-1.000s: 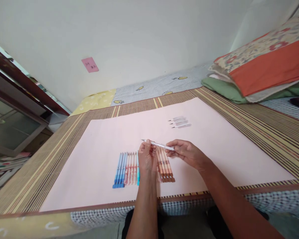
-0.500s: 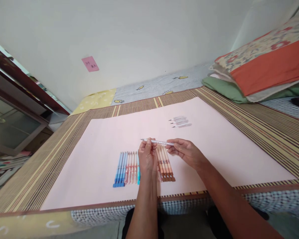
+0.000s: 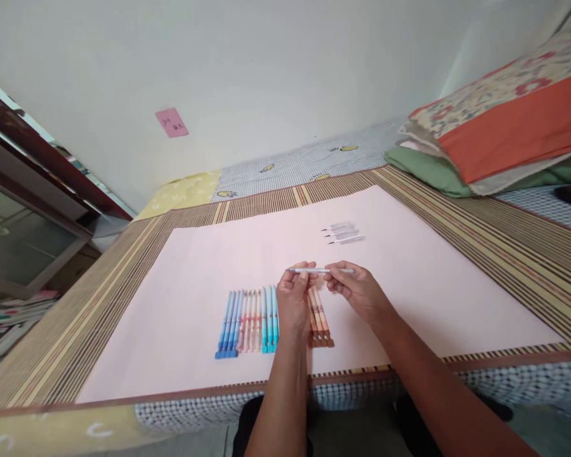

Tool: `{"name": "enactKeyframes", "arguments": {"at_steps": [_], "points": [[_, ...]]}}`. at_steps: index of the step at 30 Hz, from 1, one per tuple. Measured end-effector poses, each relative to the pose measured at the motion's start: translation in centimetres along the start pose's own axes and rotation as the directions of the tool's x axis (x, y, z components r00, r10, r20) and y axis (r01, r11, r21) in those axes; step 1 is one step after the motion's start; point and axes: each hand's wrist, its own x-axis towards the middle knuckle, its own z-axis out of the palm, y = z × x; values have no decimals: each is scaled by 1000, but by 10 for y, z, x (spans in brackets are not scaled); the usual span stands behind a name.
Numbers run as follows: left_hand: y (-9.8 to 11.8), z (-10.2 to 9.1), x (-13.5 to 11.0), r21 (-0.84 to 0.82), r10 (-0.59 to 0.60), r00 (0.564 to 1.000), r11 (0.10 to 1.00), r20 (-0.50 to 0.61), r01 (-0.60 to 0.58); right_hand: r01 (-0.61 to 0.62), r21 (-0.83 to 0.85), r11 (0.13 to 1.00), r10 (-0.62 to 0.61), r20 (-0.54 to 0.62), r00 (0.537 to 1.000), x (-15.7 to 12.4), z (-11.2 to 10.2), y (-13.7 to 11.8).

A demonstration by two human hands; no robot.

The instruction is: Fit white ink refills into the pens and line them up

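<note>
A slim white pen [image 3: 320,270] lies level across both my hands above the paper, its pointed end to the left. My left hand [image 3: 295,291] pinches it near that tip, and my right hand [image 3: 356,289] grips its other end. Under and beside my left forearm is a row of pens: blue pens [image 3: 229,325], pink-and-white pens [image 3: 252,320], teal pens [image 3: 269,320] and orange-brown pens [image 3: 320,320]. My left hand and forearm hide part of the row. Beyond my hands lie several slim dark-tipped sticks [image 3: 345,232] with greyish bodies, too blurred to name.
A large pale pink sheet [image 3: 181,304] covers the middle of a striped mat [image 3: 90,304]. Folded bedding, orange and floral [image 3: 514,120], is piled at the back right. A pink note [image 3: 172,122] sticks to the wall, and a glass-fronted cabinet [image 3: 19,235] stands at the left.
Both hands and the pen have shifted to the right. More teal pens show left of my forearm, and fewer orange-brown ones are visible.
</note>
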Motion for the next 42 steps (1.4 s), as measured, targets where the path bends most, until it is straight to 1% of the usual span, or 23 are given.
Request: {"name": "enactKeyframes", "arguments": {"at_steps": [8,16,20,23,25,28,31,33,34,35,37,39,40,42], "points": [[-2,5,-3,48,28,998,999,-53,-25,-3,40,999,2,24,1000,0,-4,-2],[-3,6,-4,52,33,997,998,-67,-29,9,55,998,-10,26,1000,0,-1,-2],[-3,5,-2,47,18,996,999,-91,-14,5,11,1000,-6,35,999,-1,-2,-4],[-1,3,0,37,-8,992,999,-123,13,1,-128,992,7,67,998,-1,-8,-8],[0,2,1,39,-25,991,999,-132,30,45,-286,957,-22,84,996,-1,-12,-11],[2,0,2,65,-41,992,997,-123,49,143,-484,863,-81,146,986,-2,-13,-18],[1,0,1,126,-64,995,989,-75,73,193,-586,787,-67,230,971,-5,-8,-24],[0,0,1,182,-82,996,979,-43,88,186,-632,753,-26,254,967,-8,-5,-28],[0,0,1,213,-84,996,973,-43,91,174,-649,740,-8,251,968,-9,-5,-28],[0,-1,2,243,-74,995,966,-61,86,156,-662,733,10,240,971,-9,-6,-29],[5,-5,5,287,-12,990,957,-140,52,104,-684,722,53,204,977,-9,-11,-28],[14,-12,10,288,72,969,958,-236,-1,45,-720,692,98,155,983,-8,-18,-25],[19,-16,12,267,97,957,963,-273,-22,16,-747,664,120,128,984,-7,-21,-23],[27,-25,16,221,113,943,974,-314,-43,-33,-809,586,163,78,984,-7,-23,-20]]}}
